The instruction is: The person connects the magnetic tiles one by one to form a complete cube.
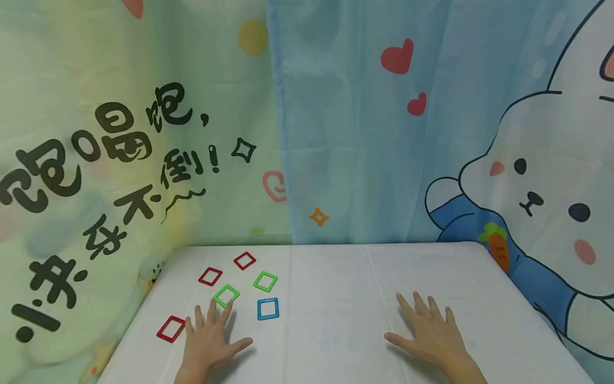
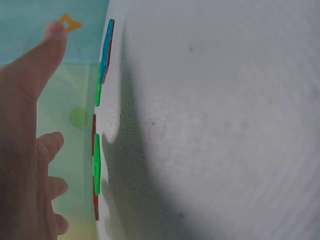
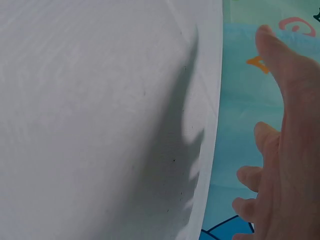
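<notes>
My left hand [image 1: 207,342] hovers over the table with fingers spread and holds nothing. Just beyond its fingertips lies a green square frame [image 1: 214,296], partly overlapped by them in the head view. A red square frame [image 1: 164,338] is close to its left side, and a blue square frame [image 1: 268,318] lies to its right. Farther back are another green frame [image 1: 265,289] and two red ones, a nearer red frame [image 1: 210,284] and a farther red frame [image 1: 244,268]. My right hand [image 1: 430,336], also spread and holding nothing, is above the table's right half, its shadow below it.
All the frames lie flat on the left half of the white table [image 1: 331,298]. Behind the table hangs a printed curtain [image 1: 345,160] with hearts, lettering and a cartoon rabbit. The table's far edge runs along the foot of this curtain.
</notes>
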{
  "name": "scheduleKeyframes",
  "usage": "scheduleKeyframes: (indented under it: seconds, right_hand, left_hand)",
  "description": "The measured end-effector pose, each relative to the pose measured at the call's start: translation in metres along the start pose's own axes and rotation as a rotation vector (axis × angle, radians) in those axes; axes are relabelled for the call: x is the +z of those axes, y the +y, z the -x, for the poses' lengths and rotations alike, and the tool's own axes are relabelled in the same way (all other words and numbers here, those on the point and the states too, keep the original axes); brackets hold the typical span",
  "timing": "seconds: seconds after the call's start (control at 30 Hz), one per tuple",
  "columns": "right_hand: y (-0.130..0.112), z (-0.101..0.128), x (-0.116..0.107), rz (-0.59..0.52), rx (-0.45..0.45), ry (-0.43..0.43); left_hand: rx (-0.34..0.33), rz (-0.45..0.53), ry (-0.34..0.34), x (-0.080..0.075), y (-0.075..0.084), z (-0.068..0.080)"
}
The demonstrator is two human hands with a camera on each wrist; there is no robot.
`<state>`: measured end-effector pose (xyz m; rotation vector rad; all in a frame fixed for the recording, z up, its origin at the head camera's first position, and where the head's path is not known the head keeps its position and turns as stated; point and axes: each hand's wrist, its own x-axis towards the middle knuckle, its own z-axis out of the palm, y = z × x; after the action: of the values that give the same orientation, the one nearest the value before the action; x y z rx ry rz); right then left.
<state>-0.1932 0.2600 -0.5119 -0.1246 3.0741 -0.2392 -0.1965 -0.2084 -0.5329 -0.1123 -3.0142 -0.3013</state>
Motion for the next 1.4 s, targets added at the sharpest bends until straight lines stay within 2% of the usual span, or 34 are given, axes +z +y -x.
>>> scheduleKeyframes:
  seconds: [0.3, 0.53, 0.77, 0.97, 1.2, 1.4]
  right_hand:
    - [0.000, 0.001, 0.001, 0.008, -0.004, -0.009]
    - [0.001, 0.000, 0.007, -0.009, -0.040, 0.021]
    - [-0.002, 0.000, 0.007, -0.081, -0.150, 0.124]
    - [-0.007, -0.006, 0.000, -0.216, -0.238, 0.202]
    - [-0.021, -0.002, 0.002, -0.375, -0.210, 0.087]
    - [-0.039, 0.001, 0.003, -0.439, -0.203, 0.032]
  left_hand:
    - [0.017, -0.010, -0.008, -0.005, 0.000, 0.001]
    - [0.031, -0.002, -0.017, -0.005, -0.001, 0.000]
    - [0.108, 0.048, -0.029, -0.003, 0.002, -0.009]
    - [0.196, 0.106, 0.013, 0.001, 0.010, -0.022]
    - [0.199, 0.151, -0.068, 0.013, 0.012, -0.022]
    - [0.185, 0.193, -0.091, 0.016, 0.016, -0.028]
